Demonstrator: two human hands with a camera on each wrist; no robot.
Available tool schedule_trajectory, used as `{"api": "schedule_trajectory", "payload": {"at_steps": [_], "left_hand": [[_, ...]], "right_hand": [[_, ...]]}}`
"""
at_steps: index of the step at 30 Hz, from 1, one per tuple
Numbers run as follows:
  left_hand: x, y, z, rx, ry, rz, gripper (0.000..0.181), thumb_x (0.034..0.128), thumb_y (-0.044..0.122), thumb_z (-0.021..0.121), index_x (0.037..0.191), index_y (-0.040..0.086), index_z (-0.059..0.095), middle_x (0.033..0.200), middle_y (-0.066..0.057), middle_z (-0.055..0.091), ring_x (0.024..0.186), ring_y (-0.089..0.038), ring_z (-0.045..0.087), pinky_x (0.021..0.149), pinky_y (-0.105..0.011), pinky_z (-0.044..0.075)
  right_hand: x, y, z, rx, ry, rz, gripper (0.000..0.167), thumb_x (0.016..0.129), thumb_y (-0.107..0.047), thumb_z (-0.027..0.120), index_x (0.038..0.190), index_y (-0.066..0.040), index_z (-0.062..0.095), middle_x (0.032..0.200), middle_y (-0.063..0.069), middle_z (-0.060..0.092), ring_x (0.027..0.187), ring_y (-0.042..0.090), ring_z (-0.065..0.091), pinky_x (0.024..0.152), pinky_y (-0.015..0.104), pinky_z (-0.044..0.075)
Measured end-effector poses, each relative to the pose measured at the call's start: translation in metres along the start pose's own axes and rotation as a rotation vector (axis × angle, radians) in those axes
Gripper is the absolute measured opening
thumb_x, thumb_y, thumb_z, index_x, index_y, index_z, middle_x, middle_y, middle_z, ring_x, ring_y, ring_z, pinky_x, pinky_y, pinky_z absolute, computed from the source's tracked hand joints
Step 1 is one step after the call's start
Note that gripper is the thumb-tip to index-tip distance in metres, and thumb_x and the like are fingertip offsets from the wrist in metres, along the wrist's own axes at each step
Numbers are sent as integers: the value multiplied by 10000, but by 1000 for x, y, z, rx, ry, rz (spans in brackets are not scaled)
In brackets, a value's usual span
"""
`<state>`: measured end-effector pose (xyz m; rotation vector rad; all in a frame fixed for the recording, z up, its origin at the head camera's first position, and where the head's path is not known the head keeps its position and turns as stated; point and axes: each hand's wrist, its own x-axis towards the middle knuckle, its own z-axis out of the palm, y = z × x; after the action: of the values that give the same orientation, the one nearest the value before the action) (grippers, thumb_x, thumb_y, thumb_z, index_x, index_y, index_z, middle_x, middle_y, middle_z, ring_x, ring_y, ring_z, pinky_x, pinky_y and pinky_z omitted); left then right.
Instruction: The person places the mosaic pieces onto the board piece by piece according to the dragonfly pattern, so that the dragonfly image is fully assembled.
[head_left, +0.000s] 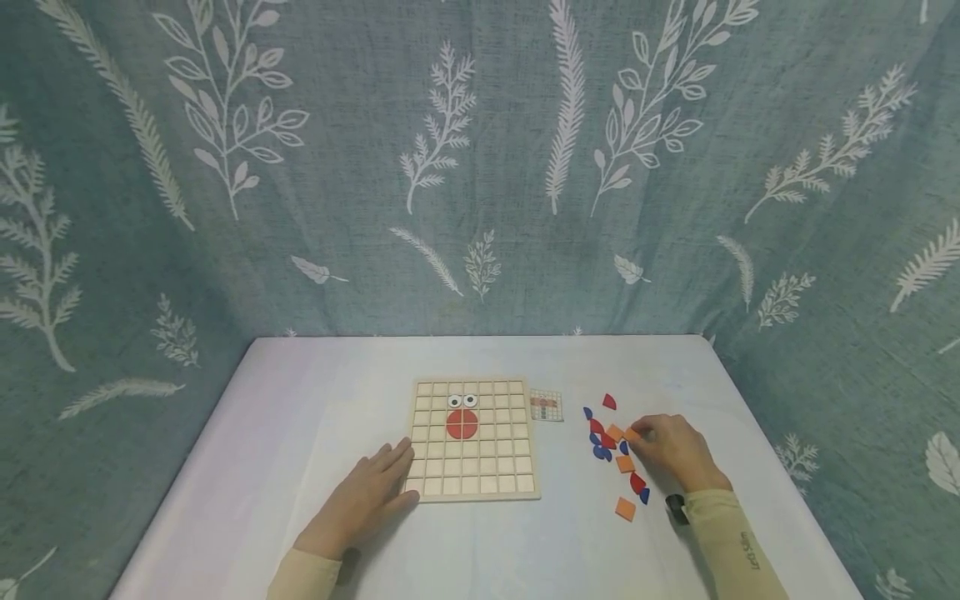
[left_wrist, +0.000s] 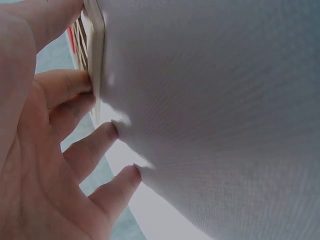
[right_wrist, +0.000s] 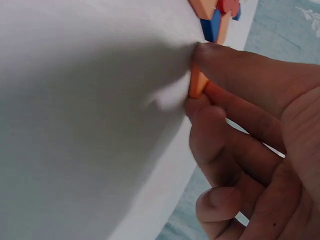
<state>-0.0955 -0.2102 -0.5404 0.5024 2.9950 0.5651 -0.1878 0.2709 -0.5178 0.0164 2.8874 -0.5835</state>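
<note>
Through the head camera I see one white table (head_left: 480,546), with rounded far corners. Near its middle lies flat a wooden board (head_left: 497,465). Just beside the board's right edge, I find a small card (head_left: 546,406). Farther right are scattered red pieces (head_left: 637,482), blue pieces (head_left: 602,452) and orange pieces (head_left: 626,463), mostly close together. I notice one red piece (head_left: 609,402) apart at the far side, and one orange piece (head_left: 626,509) apart at the near side.

1. Rests left hand (head_left: 367,493) low, with fingers (left_wrist: 92,151) extended and thumb (head_left: 405,502) set apart.
2. Pinches between thumb and fingertips of right hand (head_left: 675,450), curling remaining fingers.
3. Angles left forearm (head_left: 303,577) and right forearm (head_left: 729,542) inward.
</note>
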Motion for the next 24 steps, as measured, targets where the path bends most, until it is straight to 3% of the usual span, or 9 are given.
{"api": "schedule_trajectory", "payload": {"at_steps": [7,17,24], "left_hand": [[0,1,-1,6,-1,-12,703,980,446,639,1513,28,453,1604,-114,379,1448,-398,367,1162,-624,316],[-1,3,0,7,13,-20,705,965,448,657,1506,36,468,1598,-110,390,1437,-395,387,1152,-619,335],[0,4,0,-22,10,-24,704,974,454,640,1510,34,461,1606,-110,377,1446,-406,366,1160,-630,312]], "right_hand": [[5,1,-6,-64,-22,-75,335,876,-187,798,1144,1,730,1107,161,710,1108,408,623,968,604,519],[13,-3,-12,2,133,-238,317,832,-229,831,1068,-39,737,982,83,701,866,256,620,814,489,604],[23,-20,-9,72,226,-359,298,771,-176,805,1031,-46,741,1006,93,716,914,271,649,853,494,609]]}}
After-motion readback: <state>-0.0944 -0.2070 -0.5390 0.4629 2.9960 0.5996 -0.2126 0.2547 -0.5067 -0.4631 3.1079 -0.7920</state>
